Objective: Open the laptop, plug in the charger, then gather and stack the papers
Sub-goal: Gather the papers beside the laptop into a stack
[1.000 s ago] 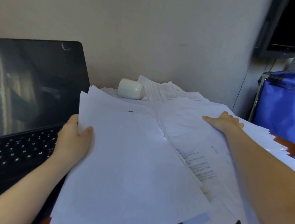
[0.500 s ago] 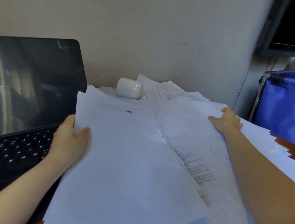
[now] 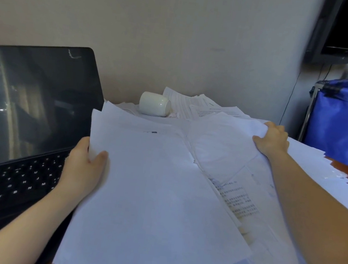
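Plain beige wall (image 3: 179, 34); dark monitor (image 3: 347, 28) upper right; blue bin (image 3: 342, 129) below.

The left hand (image 3: 82, 165) pinches the edge of the papers (image 3: 150, 194), with the thumb lying on top and the fingers mostly hidden beneath the sheets. Its bare forearm runs back toward the lower left. The right hand (image 3: 273, 141) is stretched farther out, knuckles up, fingers curled round a crumpled sheet edge at their tips — thumb spread toward the inner side. Its bare forearm lies long and straight.
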The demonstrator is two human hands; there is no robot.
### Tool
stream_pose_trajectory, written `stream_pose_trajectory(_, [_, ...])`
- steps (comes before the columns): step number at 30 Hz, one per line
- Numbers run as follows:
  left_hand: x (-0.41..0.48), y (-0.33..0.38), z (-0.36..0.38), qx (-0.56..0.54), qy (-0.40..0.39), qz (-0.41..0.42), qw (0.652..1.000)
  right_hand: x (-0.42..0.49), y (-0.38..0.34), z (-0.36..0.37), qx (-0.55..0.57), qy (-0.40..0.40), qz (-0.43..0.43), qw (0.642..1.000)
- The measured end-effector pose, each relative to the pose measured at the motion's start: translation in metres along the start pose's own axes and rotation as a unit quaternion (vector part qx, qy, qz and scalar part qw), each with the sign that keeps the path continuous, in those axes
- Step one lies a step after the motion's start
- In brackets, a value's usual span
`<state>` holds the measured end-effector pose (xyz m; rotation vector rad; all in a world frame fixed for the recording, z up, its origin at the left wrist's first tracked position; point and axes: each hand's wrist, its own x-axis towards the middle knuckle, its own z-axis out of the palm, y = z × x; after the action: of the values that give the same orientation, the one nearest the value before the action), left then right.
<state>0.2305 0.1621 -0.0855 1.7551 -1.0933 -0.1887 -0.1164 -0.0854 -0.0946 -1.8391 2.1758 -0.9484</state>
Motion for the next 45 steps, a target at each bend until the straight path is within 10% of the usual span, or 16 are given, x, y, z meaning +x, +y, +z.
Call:
stream_pose_trajectory(6, [-0.001, 0.000, 0.000, -0.003, -0.001, -0.001, 1.000, -0.002, 0.000, 0.001, -0.009, 0.062, -0.043, 0.997])
stream_pose_trajectory(9, [0.000, 0.000, 0.000, -0.001, -0.003, 0.002, 1.000, -0.005, -0.002, -0.001, 0.180, 0.086, -0.060, 0.978])
stream_pose_trajectory(13, [0.000, -0.001, 0.000, -0.003, -0.008, 0.001, 1.000, -0.025, -0.016, -0.010, 0.440, -0.019, -0.022, 0.898])
stream_pose_trajectory(22, [-0.003, 0.002, -0.002, -0.014, -0.002, -0.003, 1.000, -0.087, -0.046, -0.027, 0.417, -0.320, -0.032, 0.850])
stream_pose_trajectory(27, [-0.005, 0.003, -0.004, -0.036, 0.024, -0.006, 0.999, -0.090, -0.053, -0.018, 0.475, -0.009, 0.065, 0.878])
stream_pose_trajectory(33, [-0.004, 0.002, -0.005, -0.038, 0.034, -0.021, 0.998, -0.094, -0.043, -0.034, 0.542, 0.098, 0.110, 0.828])
stream_pose_trajectory(45, [0.002, -0.004, -0.001, -0.036, 0.037, -0.029, 0.998, -0.143, -0.064, -0.047, 0.375, -0.342, -0.099, 0.856])
